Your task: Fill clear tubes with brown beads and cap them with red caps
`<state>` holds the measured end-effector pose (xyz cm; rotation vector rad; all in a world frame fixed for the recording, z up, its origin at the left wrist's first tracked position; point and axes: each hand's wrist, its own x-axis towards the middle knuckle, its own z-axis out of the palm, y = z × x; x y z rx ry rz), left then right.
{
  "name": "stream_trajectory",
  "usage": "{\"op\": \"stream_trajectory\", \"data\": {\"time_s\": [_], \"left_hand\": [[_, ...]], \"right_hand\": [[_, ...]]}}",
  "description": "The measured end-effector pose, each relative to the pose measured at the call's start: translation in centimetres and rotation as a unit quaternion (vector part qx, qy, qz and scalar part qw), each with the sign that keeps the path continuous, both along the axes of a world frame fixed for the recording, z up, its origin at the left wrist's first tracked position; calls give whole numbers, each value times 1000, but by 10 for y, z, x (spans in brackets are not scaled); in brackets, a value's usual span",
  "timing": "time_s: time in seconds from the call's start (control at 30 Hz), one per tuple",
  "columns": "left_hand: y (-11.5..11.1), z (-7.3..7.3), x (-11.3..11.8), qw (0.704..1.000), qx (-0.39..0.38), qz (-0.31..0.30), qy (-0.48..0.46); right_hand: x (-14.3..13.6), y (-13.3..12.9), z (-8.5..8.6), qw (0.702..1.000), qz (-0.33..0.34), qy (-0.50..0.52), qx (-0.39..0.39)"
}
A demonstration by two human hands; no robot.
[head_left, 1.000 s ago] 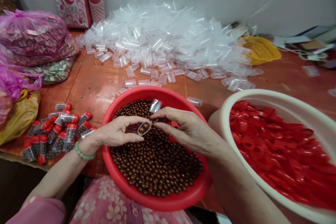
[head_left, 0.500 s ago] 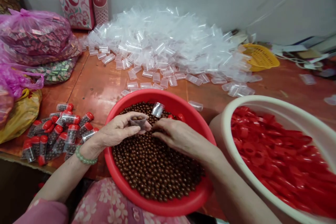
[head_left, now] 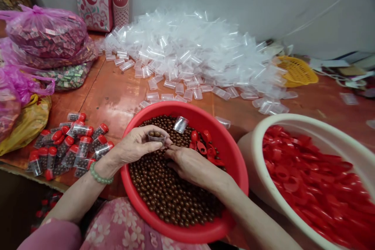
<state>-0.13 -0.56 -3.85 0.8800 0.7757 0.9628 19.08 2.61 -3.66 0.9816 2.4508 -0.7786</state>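
Note:
My left hand (head_left: 140, 144) is closed around a small clear plastic tube (head_left: 156, 137), its open end up, with brown balls showing at the mouth. Close beside it, my right hand (head_left: 190, 164) hovers low over the brown balls (head_left: 175, 199), fingers curled together near the tube's lower part. Whether those fingers hold anything is hidden. The balls fill much of a red basin (head_left: 240, 164). On top of them lie an empty clear tube (head_left: 181, 124) and several red caps (head_left: 202, 146), to the upper right of my hands.
Filled, red-capped tubes (head_left: 83, 146) lie heaped at left. A large pile of clear tubes (head_left: 187, 54) spreads along the wall. A cream tub (head_left: 258, 140) of red caps (head_left: 310, 179) stands right; a yellow basket (head_left: 297, 71) sits behind. Plastic bags (head_left: 47, 39) crowd the left side.
My right hand has shifted down and turned slightly, uncovering more of the red caps in the basin. My left hand keeps the tube. The whole view has swung a little to the left.

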Motion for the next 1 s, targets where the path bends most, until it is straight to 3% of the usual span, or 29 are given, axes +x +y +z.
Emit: {"op": "stream_trajectory", "data": {"time_s": [0.1,0.2,0.27,0.33,0.37,0.43,0.67,0.83,1.0], "left_hand": [[1,-1,0,999,13,-13,34],[2,-3,1,999,9,-6,45],[3,-3,2,998,12,-2,56],[4,-3,2,997,24,-7,74],[5,-3,2,996,29,-11,83],[5,-3,2,995,35,-15,96],[5,-5,2,991,54,-19,118],[7,-6,1,995,27,-19,93],[1,2,3,998,-18,-2,67]], "right_hand": [[2,1,-1,1000,-6,12,-5],[9,4,4,989,-74,131,-3],[12,6,12,952,-163,260,14],[9,8,23,892,-238,382,43],[6,8,28,866,-258,424,59],[-4,8,35,842,-260,465,85],[-21,9,29,854,-164,484,102],[-14,11,23,859,-176,472,93],[-6,10,23,841,-242,476,87]]}}
